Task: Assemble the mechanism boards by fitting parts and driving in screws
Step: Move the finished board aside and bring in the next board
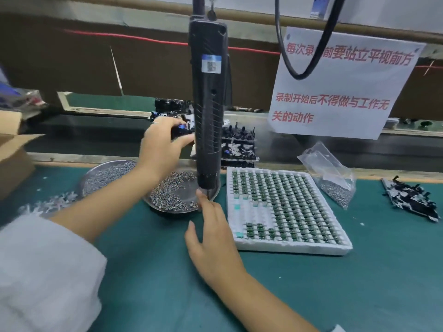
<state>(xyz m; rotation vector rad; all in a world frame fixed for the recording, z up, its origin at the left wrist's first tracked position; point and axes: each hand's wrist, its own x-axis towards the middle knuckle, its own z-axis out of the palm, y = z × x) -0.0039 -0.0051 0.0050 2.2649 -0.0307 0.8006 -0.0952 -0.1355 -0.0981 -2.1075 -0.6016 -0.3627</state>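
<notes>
Left hand [163, 144], reaching away from the body, grasps a black board [182, 131] taken from or set at the board stack [239, 144] just beyond it; right hand [213, 236] lies released, fingers extended, index tip touching the bit end of the hanging screwdriver [208, 104], not gripping it; between the hands sits the screw dish [177, 195], a second dish [105, 176] under the left forearm; right of the right hand, the parts tray [285, 209], mostly full; farther right, a screw bag [335, 190] and one board [412, 200] on the table [359, 283]. Judged progress: early; no board lies before the hands, fitting and screwing remain.
</notes>
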